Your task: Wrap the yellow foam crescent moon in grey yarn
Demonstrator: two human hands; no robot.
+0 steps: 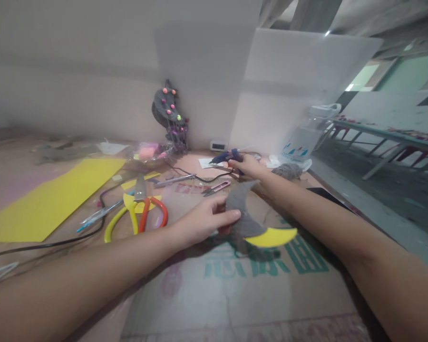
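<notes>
My left hand (207,218) pinches a grey curved piece (240,204), apparently yarn-covered, between thumb and fingers. From its lower end sticks out a pointed yellow piece (273,236), paper by its look. Farther forward, my right hand (248,166) is closed around a dark blue glue gun (228,156), its nozzle pointing left over a small white card (207,163). Thread snips (217,188) lie between the two hands. Beneath them is a sheet of printed cardboard (199,304) with green characters.
Scissors (140,190) with yellow and red handles lie left of my left hand, near a pen (174,180) and a large yellow sheet (64,199). A grey crescent decoration (164,109) with coloured balls stands at the wall. Grey yarn (287,171) and a plastic bottle (301,137) are at right.
</notes>
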